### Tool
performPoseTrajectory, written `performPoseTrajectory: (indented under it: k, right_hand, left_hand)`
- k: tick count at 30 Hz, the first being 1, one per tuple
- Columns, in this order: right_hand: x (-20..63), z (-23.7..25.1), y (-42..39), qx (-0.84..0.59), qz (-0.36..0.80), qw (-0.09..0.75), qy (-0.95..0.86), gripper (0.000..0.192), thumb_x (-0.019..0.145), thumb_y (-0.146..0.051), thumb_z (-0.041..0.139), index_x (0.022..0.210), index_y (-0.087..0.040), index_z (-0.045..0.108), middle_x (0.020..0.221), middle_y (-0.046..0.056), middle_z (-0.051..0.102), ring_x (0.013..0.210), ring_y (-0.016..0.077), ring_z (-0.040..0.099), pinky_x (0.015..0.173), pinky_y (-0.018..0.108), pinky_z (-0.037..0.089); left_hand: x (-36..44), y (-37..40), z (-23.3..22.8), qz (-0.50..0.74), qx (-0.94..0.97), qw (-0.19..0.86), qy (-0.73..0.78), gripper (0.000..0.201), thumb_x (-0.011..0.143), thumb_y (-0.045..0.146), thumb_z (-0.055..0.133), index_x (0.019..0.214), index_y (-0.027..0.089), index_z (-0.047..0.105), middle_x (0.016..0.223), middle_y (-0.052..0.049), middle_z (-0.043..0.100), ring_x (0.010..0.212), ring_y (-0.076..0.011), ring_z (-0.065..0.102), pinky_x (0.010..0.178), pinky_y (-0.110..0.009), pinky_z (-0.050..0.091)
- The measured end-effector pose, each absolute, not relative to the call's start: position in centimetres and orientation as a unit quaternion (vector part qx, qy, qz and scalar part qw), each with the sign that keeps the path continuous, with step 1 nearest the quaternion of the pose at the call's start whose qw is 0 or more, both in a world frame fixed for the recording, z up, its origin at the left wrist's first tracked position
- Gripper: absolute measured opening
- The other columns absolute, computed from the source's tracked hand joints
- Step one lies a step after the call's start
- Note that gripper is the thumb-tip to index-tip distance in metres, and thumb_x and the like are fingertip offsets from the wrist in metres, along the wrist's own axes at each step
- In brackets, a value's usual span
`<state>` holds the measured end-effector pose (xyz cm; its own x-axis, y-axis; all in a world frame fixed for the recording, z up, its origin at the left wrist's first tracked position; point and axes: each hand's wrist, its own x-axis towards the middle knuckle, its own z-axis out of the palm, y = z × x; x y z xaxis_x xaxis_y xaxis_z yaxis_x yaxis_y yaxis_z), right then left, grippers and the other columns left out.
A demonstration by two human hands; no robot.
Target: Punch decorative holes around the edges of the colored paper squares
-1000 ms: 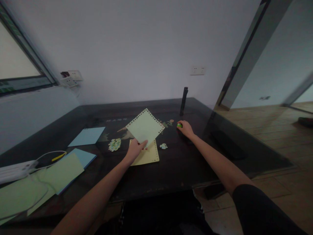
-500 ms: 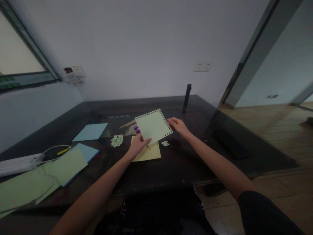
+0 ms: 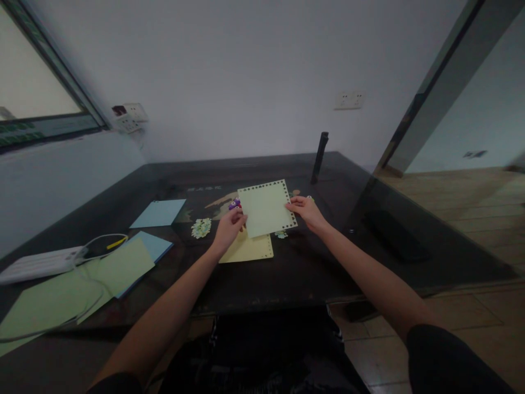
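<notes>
A pale green paper sheet [image 3: 266, 210] with small dark shapes along its top and right edges is held up over the desk. My left hand [image 3: 228, 230] is closed at its left edge, fingertips pinching there. On the right edge, my right hand [image 3: 308, 212] grips the sheet between thumb and fingers. Below it lies a yellow sheet [image 3: 250, 250], partly covered. A small purple object [image 3: 235, 203] with eye-like dots shows just behind my left hand. Left of that hand is a pile of small pale green and white pieces [image 3: 200, 228]; a smaller cluster [image 3: 281, 234] peeks out under the sheet.
Blue sheets [image 3: 159, 213] and long green sheets [image 3: 123, 268] lie at the left, by a white power strip [image 3: 41, 265] with a cable. A black upright stick-like object [image 3: 319, 157] stands at the back right. A dark flat object [image 3: 396, 236] rests at the right.
The pale green sheet has turned more level and shifted slightly right. My right hand has come onto its right edge, and my left hand has moved from its lower corner up the left edge.
</notes>
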<state>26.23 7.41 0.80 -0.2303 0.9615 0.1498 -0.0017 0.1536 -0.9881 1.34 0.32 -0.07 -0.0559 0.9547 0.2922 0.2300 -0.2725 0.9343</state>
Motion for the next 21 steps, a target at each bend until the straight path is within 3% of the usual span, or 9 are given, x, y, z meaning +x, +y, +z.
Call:
performPoseTrajectory:
  k: [3, 7, 16, 21]
  right_hand:
    - [26.5, 1.4, 7.2, -0.411, 0.493, 0.482, -0.597, 0.028, 0.06, -0.036, 0.073, 0.076, -0.017, 0.061, 0.071, 0.002, 0.065, 0.064, 0.0145, 0.058, 0.067, 0.032, 0.047]
    - [27.9, 2.2, 6.6, -0.413, 0.481, 0.485, -0.603, 0.027, 0.06, -0.034, 0.073, 0.075, -0.017, 0.06, 0.072, 0.003, 0.065, 0.066, 0.0147, 0.059, 0.068, 0.032, 0.047]
    - [35.0, 2.3, 4.5, -0.493, 0.415, 0.492, -0.585, 0.037, 0.058, -0.037, 0.075, 0.086, -0.015, 0.062, 0.066, 0.002, 0.064, 0.059, 0.0144, 0.057, 0.061, 0.03, 0.046]
    - [39.4, 1.5, 3.3, -0.546, 0.351, 0.441, -0.621, 0.049, 0.062, -0.035, 0.072, 0.104, -0.012, 0.062, 0.064, 0.001, 0.063, 0.056, 0.014, 0.055, 0.057, 0.028, 0.044]
  left_hand:
    - [1.7, 0.3, 0.3, 0.56, 0.586, 0.327, 0.486, 0.035, 0.074, 0.027, 0.061, 0.103, 0.016, 0.046, 0.063, 0.004, 0.059, 0.051, -0.0091, 0.054, 0.048, -0.02, 0.043]
    - [3.0, 0.0, 1.4, 0.567, 0.584, 0.332, 0.476, 0.034, 0.073, 0.021, 0.061, 0.099, 0.018, 0.039, 0.06, 0.006, 0.058, 0.05, -0.0086, 0.055, 0.049, -0.019, 0.044]
    - [9.4, -0.1, 3.6, 0.478, 0.65, 0.387, 0.446, 0.015, 0.077, 0.019, 0.056, 0.085, 0.018, 0.045, 0.058, 0.005, 0.057, 0.047, -0.009, 0.057, 0.048, -0.019, 0.045]
    - [13.4, 0.6, 2.8, 0.381, 0.697, 0.374, 0.479, 0.013, 0.076, 0.016, 0.055, 0.086, 0.018, 0.048, 0.055, 0.005, 0.058, 0.046, -0.0109, 0.058, 0.048, -0.02, 0.044]
